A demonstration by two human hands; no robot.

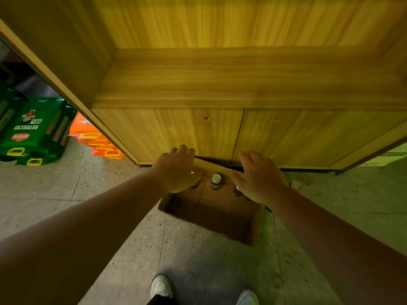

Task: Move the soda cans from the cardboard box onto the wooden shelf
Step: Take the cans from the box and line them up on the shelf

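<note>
Your left hand [178, 170] and right hand [259, 179] reach into the cardboard box [211, 219], fingers spread, each over a can; a grip I cannot tell. One soda can [216, 179] stands at the far wall. Cans are probably stiff, smooth, heavy: hold the sides.

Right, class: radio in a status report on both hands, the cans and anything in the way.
Left hand and right hand down over cardboard box, grip unclear. One soda can visible between them. Wooden shelf bare. Nothing blocking.
</note>
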